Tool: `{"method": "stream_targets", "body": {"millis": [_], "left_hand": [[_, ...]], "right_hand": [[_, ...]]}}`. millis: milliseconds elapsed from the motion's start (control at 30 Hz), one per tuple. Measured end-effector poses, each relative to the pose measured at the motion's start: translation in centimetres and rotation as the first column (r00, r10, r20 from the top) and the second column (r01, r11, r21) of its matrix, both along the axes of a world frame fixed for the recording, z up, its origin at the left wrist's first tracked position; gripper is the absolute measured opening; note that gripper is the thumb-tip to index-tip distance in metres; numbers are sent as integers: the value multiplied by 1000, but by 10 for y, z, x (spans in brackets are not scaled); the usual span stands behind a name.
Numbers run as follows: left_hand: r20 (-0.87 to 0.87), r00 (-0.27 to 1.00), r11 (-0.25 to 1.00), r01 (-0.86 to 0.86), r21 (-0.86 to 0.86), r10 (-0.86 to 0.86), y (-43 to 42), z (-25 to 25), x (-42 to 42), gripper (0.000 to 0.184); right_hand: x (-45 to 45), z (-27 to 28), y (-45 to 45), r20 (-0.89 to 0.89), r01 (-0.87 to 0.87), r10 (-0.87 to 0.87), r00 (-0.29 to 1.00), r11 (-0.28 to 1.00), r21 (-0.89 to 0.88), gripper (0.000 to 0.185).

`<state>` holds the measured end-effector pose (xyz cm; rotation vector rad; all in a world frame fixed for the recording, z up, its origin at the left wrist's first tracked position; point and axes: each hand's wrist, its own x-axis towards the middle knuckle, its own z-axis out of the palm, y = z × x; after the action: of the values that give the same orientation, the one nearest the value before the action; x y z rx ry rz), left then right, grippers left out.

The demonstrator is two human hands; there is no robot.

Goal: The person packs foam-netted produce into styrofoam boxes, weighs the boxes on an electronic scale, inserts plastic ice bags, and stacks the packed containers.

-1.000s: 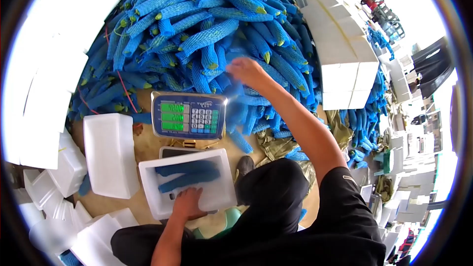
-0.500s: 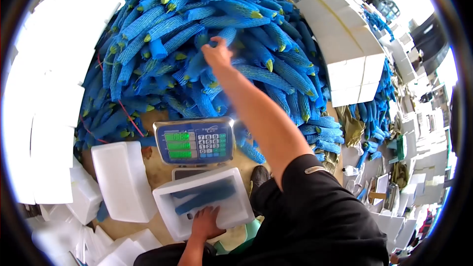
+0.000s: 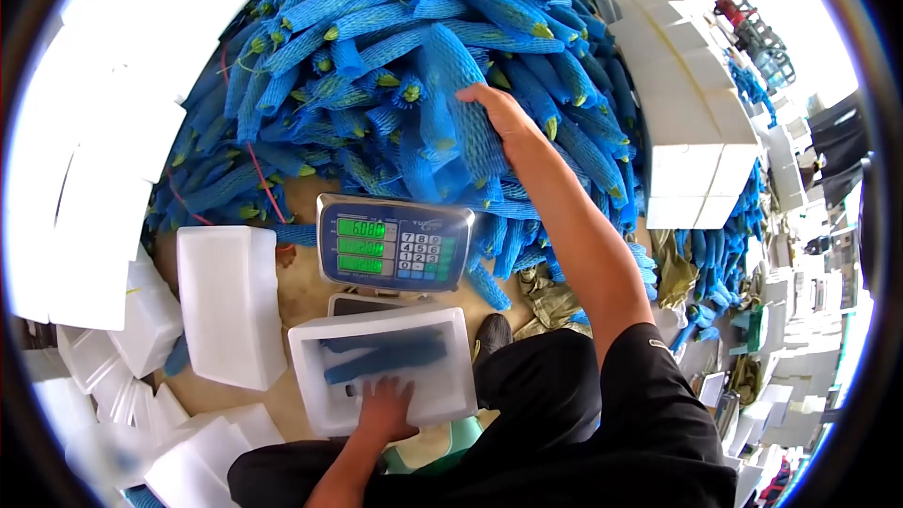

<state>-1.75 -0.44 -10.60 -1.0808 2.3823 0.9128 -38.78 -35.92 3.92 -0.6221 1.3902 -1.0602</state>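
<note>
My right hand (image 3: 499, 113) is closed around a long vegetable in a blue foam net sleeve (image 3: 463, 99), lifted in front of the pile and partly blurred. Behind it rises a big heap of similar net-sleeved vegetables (image 3: 310, 9), green stem ends poking out. My left hand (image 3: 387, 406) rests with fingers spread inside a white foam box (image 3: 451, 400). Long sleeved pieces (image 3: 386, 357) lie along that box's far side. The box sits tilted at a weighing scale, whose display panel (image 3: 395, 243) shows lit green digits.
At left an empty-looking white foam box (image 3: 230, 306) stands upright beside tall white stacks (image 3: 85, 160). More foam boxes (image 3: 687, 113) stand to the right of the pile. Crumpled olive cloth (image 3: 550, 306) lies near my shoe (image 3: 492, 334). A red string (image 3: 263, 183) hangs across the heap.
My right hand has drawn a sleeved vegetable up from the heap and turned it upright. My left hand stays in the box. The view has shifted slightly.
</note>
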Motion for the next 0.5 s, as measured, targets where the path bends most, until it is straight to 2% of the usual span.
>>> {"method": "stream_targets", "body": {"millis": [67, 100, 133, 167, 200, 233, 300, 333, 367, 400, 433, 467, 500], "left_hand": [[42, 996, 988, 88, -125, -83, -7, 48, -21, 98], [-85, 990, 989, -105, 100, 113, -28, 83, -37, 98], [-160, 933, 905, -256, 341, 324, -47, 110, -49, 99], [-379, 671, 738, -389, 552, 637, -50, 116, -48, 99], [-455, 262, 525, -387, 758, 851, -55, 120, -47, 98], [-404, -127, 370, -227, 901, 906, -77, 133, -50, 96], [-568, -395, 512, -247, 823, 722, -104, 154, -47, 96], [-460, -519, 410, -217, 886, 720, -107, 166, -39, 85], [-480, -540, 405, -260, 877, 691, -104, 151, -22, 74], [-408, -567, 273, -310, 911, 716, -102, 153, -17, 71], [-337, -596, 140, -351, 926, 729, -101, 156, -15, 68], [-335, -578, 131, -366, 922, 744, -100, 155, -15, 66], [-332, -561, 118, -383, 916, 758, -97, 154, -15, 65]], "right_hand": [[35, 30, 19, -76, -119, 111, 991, 986, -120, 56], [53, 51, 38, -122, -174, 154, 980, 970, -169, 60], [69, 70, 61, -152, -294, 268, 951, 937, -190, 66], [83, 84, 85, -186, -410, 375, 908, 887, -212, 71], [97, 87, 106, -307, -550, 467, 829, 780, -297, 71], [108, 88, 123, -433, -679, 530, 729, 641, -357, 71], [120, 84, 147, -668, -813, 474, 574, 424, -398, 72], [124, 82, 152, -766, -870, 418, 489, 304, -389, 73], [123, 62, 133, -827, -811, 219, 517, 434, -392, 63], [114, 39, 97, -825, -691, 118, 552, 619, -374, 56], [98, 11, 66, -878, -556, -138, 459, 726, -404, 54], [76, -16, 34, -951, -492, -258, 169, 814, -309, 61], [61, -28, 11, -990, -424, -132, -46, 900, -100, 71]]}}
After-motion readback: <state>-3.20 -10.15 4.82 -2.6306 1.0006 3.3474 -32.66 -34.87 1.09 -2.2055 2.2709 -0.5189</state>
